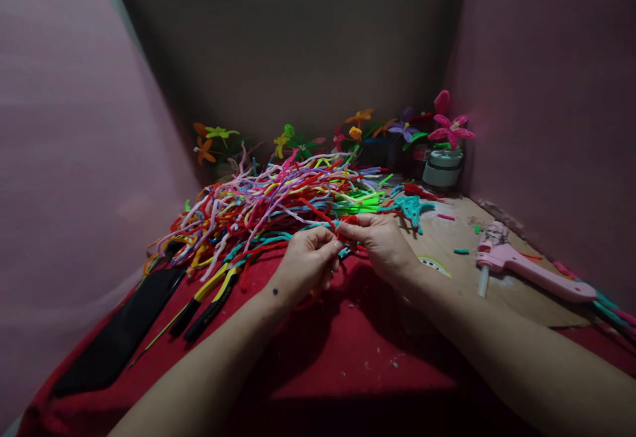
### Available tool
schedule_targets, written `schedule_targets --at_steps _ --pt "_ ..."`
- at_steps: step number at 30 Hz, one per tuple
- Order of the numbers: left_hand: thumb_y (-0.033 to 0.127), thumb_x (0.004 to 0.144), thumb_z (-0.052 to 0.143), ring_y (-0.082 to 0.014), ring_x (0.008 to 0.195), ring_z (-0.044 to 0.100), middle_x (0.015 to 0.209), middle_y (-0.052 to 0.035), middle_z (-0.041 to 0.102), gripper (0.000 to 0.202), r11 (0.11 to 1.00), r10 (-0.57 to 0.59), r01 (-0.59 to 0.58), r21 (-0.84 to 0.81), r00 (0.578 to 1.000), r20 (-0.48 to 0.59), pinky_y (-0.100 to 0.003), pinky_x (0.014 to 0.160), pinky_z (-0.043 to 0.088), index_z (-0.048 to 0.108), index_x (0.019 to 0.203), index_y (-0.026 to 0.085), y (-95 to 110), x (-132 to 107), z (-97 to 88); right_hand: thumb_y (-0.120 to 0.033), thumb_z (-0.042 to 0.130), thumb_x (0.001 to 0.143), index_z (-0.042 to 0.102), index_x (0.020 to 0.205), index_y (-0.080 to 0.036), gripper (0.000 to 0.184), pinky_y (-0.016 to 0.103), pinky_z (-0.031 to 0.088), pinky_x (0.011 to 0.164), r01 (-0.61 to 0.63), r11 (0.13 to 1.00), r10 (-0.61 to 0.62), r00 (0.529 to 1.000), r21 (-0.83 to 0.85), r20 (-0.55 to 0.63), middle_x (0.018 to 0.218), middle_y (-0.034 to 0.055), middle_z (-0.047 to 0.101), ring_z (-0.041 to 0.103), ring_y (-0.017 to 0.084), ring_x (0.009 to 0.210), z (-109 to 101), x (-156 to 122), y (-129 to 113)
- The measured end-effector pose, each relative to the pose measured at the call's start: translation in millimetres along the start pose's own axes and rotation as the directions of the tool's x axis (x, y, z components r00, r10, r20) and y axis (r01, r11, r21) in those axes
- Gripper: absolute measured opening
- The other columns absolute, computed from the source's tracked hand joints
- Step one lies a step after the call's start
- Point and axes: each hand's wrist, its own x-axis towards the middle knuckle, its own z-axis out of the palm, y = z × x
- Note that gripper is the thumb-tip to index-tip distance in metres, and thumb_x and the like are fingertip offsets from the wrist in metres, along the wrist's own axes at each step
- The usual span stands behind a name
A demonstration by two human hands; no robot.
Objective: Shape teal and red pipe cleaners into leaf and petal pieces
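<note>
My left hand (311, 258) and my right hand (380, 242) meet over the near side of the table, fingertips pinched close together. Between them is a red pipe cleaner (350, 220), bent at the fingertips, and both hands grip it. Its lower part is hidden behind my fingers. Just beyond my hands lies a large heap of pipe cleaners (268, 192) in many colours. Pliers with yellow and black handles (211, 301) rest left of my left hand, their jaws under the heap.
A pink glue gun (536, 268) lies on a tan board (517, 308) at right, near a turquoise pipe-cleaner piece (412, 210). A black flat case (124, 331) is at left. Pipe-cleaner flowers (451, 131) stand along the back. Red cloth (368, 357) covers the table.
</note>
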Motion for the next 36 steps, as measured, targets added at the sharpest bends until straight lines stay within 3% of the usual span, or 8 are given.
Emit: schedule_targets --at_steps 6,10,15,21,26,28,32,36 --pt "0.036 0.078 0.052 -0.0056 0.029 0.043 0.044 0.0035 0.054 0.024 0.991 0.086 -0.09 -0.104 0.996 -0.035 -0.015 0.03 0.03 0.05 0.068 0.014 -6.1 1.9 -1.0 -0.037 0.064 0.068 0.064 0.069 -0.013 0.024 0.026 0.04 0.058 -0.032 0.99 0.003 0.979 0.137 0.204 0.058 0.0008 0.057 0.05 0.011 0.054 -0.4 1.8 10.9" --pt "0.037 0.074 0.058 -0.008 0.031 0.046 0.046 0.0019 0.055 0.025 0.992 0.048 -0.048 -0.113 0.999 0.005 -0.018 0.03 0.035 0.053 0.075 0.013 -1.0 2.4 -6.7 -0.035 0.066 0.067 0.066 0.072 -0.013 0.022 0.026 0.04 0.059 -0.016 0.989 -0.009 0.987 0.15 0.162 0.059 0.0006 0.058 0.052 0.011 0.057 1.2 2.0 13.3" --pt "0.036 0.068 0.065 -0.0057 0.036 0.048 0.058 0.0021 0.057 0.029 0.989 0.103 -0.125 -0.084 0.968 -0.229 -0.015 0.03 0.033 0.057 0.085 0.013 5.4 5.8 -18.5 -0.033 0.066 0.066 0.065 0.066 -0.013 0.02 0.023 0.035 0.053 -0.061 0.991 0.046 0.991 0.119 0.126 0.057 -0.0004 0.059 0.047 0.008 0.051 1.9 0.5 7.3" --pt "0.03 0.064 0.069 -0.0051 0.045 0.049 0.06 0.0001 0.058 0.028 0.949 -0.001 -0.006 -0.315 1.0 -0.021 -0.016 0.042 0.037 0.063 0.086 0.012 -0.7 10.4 -22.5 -0.03 0.065 0.065 0.058 0.053 -0.012 0.023 0.023 0.025 0.047 -0.136 0.991 0.135 0.964 -0.013 0.228 0.047 -0.003 0.049 0.036 0.006 0.044 8.1 -9.9 2.4" --pt "0.029 0.063 0.069 -0.0103 0.052 0.053 0.059 -0.0003 0.057 0.019 0.974 0.048 -0.071 -0.215 0.993 -0.11 -0.023 0.051 0.044 0.062 0.069 0.012 -3.6 8.9 -17.2 -0.029 0.062 0.066 0.053 0.044 -0.013 0.029 0.024 0.023 0.045 -0.123 0.986 0.148 0.959 -0.115 0.243 0.042 -0.002 0.048 0.035 0.006 0.041 8.9 -9.5 5.2" --pt "0.027 0.066 0.066 -0.0108 0.056 0.053 0.062 0.0001 0.056 0.013 0.976 0.205 -0.216 -0.031 0.956 -0.21 -0.023 0.055 0.044 0.064 0.067 0.014 -4.4 6.2 -13.2 -0.03 0.062 0.065 0.054 0.044 -0.013 0.028 0.024 0.024 0.044 -0.153 0.982 0.172 0.963 -0.107 0.208 0.041 -0.0013 0.049 0.036 0.006 0.038 8.9 -8.6 7.4" --pt "0.018 0.072 0.06 -0.0104 0.069 0.053 0.072 -0.0001 0.056 0.008 0.808 0.569 -0.478 0.346 0.787 -0.241 -0.021 0.066 0.043 0.067 0.067 0.018 -5.2 1.7 -6.8 -0.032 0.064 0.062 0.056 0.045 -0.013 0.027 0.023 0.024 0.04 -0.198 0.978 0.207 0.965 -0.067 0.164 0.04 0.0 0.051 0.037 0.006 0.035 9.4 -9.2 7.8" --pt "0.022 0.069 0.063 -0.0098 0.064 0.051 0.067 0.0006 0.055 0.007 0.867 0.492 -0.422 0.265 0.81 -0.32 -0.02 0.057 0.041 0.065 0.065 0.016 -4.8 6.4 -11.1 -0.028 0.066 0.059 0.059 0.049 -0.011 0.02 0.022 0.031 0.043 -0.178 0.983 0.181 0.963 -0.036 0.199 0.045 0.0009 0.055 0.041 0.007 0.039 10.3 -10.6 2.0"
